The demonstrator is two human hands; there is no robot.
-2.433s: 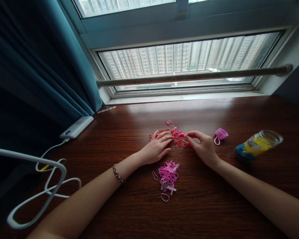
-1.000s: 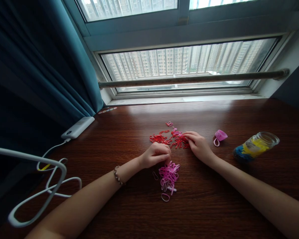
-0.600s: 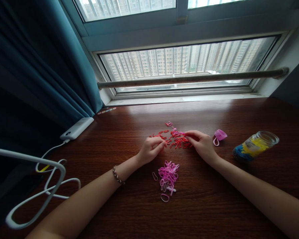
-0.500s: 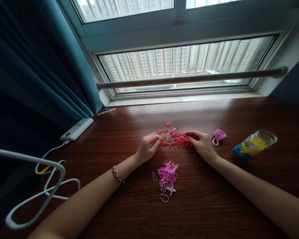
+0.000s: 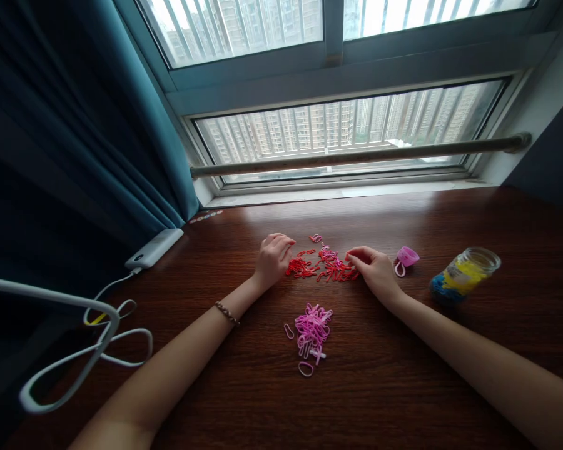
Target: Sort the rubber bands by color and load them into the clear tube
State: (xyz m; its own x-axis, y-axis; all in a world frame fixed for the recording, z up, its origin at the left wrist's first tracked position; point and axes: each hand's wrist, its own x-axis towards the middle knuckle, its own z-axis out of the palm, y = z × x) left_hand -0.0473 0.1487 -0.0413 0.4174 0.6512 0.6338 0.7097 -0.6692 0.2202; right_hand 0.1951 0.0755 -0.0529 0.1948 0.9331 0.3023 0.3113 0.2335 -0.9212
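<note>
My left hand (image 5: 273, 259) hovers at the left edge of a small heap of red plastic stitch markers (image 5: 301, 269), its fingers loosely stretched with nothing visible in them. At the right side of a second heap of mixed red and pink stitch markers (image 5: 333, 267), my right hand (image 5: 374, 267) has thumb and forefinger brought together on a red stitch marker, mostly hidden by the fingertips. Nearer to me lies a pile of pink stitch markers (image 5: 312, 328), with a couple of loose ones beside it. A few more lie behind the heaps.
Right of my right hand are a pink cup-shaped piece with a loop (image 5: 407, 256) and a tilted-looking glass jar (image 5: 466, 272) with yellow and blue contents. On the left, a white power bank (image 5: 154, 247) trails a white cable (image 5: 107, 334) beside the blue curtain (image 5: 164, 156).
My left hand has loosened from its pinch and drawn back left off the red heap, uncovering it. My right hand stays at the mixed heap. The view has tilted up slightly.
</note>
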